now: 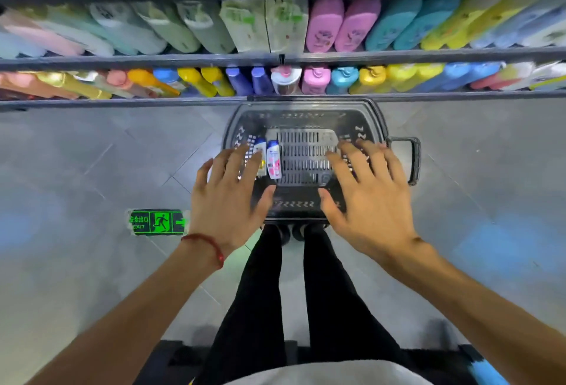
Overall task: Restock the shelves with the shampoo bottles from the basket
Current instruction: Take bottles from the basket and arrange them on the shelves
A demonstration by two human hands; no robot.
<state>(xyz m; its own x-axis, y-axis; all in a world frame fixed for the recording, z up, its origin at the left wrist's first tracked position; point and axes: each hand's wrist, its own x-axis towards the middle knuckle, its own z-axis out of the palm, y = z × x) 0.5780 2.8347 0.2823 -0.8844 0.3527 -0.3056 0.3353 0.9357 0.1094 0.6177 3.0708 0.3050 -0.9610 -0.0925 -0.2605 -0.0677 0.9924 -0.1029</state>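
We reach into the basket for the remaining bottles.
Our left hand (228, 197) and right hand (367, 197) hover spread wide, holding nothing, above the basket (372, 121) below the shelves (428, 55). Two shampoo bottles (273, 159) lie at its left; next, we judge, the left closes round one.

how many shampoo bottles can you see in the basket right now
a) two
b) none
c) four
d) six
a: two shampoo bottles lie side by side at the left end of the basket, one of them partly covered by the fingers of the left hand.
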